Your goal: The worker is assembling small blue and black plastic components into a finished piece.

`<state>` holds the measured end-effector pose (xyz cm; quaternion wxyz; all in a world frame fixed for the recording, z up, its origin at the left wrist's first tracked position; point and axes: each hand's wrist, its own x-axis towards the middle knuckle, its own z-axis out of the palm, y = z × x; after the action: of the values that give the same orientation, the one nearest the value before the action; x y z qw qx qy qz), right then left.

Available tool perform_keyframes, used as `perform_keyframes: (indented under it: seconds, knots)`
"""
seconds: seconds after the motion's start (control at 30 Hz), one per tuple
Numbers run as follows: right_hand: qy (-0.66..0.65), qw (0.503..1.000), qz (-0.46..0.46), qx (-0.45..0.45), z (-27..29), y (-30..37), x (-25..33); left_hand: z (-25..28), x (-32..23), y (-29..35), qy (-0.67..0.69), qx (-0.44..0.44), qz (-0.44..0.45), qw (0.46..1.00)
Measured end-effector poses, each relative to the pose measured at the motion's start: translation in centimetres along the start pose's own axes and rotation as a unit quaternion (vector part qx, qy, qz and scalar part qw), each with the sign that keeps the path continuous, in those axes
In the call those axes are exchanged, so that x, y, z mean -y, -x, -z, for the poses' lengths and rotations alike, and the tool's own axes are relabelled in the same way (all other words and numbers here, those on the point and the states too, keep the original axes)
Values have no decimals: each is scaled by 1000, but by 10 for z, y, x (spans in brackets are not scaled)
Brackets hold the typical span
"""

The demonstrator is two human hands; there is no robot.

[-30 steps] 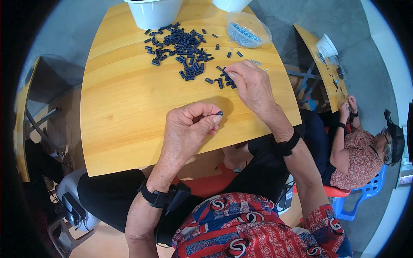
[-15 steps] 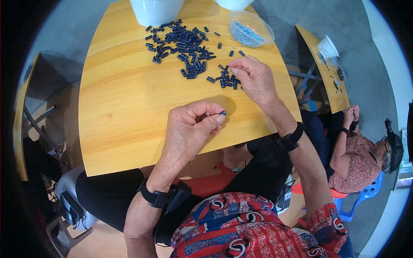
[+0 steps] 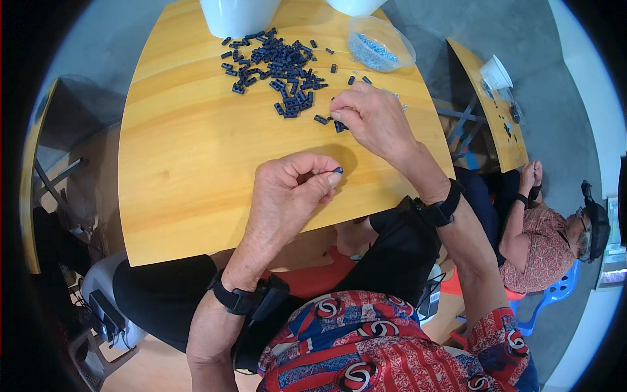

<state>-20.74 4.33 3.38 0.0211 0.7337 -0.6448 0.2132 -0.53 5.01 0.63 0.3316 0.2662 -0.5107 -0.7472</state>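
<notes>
Between the thumb and fingers of my left hand is a small black plastic part, its end poking out past the fingertips. My right hand is above the table, thumb and forefinger pinched together; whatever they hold, if anything, is too small or hidden to name. Beneath and beside it lies a small group of black parts, partly covered by the hand. A larger heap of loose black plastic parts is spread over the far middle of the wooden table.
A clear round tub with small shiny pieces stands at the far right of the table. Two white containers, one a large tub, stand at the far edge. To the right, another person sits at a separate table.
My right hand has moved a little left and now covers more of the small group of black parts. My left hand has stayed in place with its black plastic part.
</notes>
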Motion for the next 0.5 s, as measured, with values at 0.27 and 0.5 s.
perform_keyframes:
  seconds: [0.27, 0.5]
  knots:
    - [18, 999, 12, 39, -3, -5, 0, 4, 5, 0, 7, 1, -4, 1000]
    - [-14, 998, 47, -39, 12, -4, 0, 1, 1, -1, -6, 8, -3, 1000]
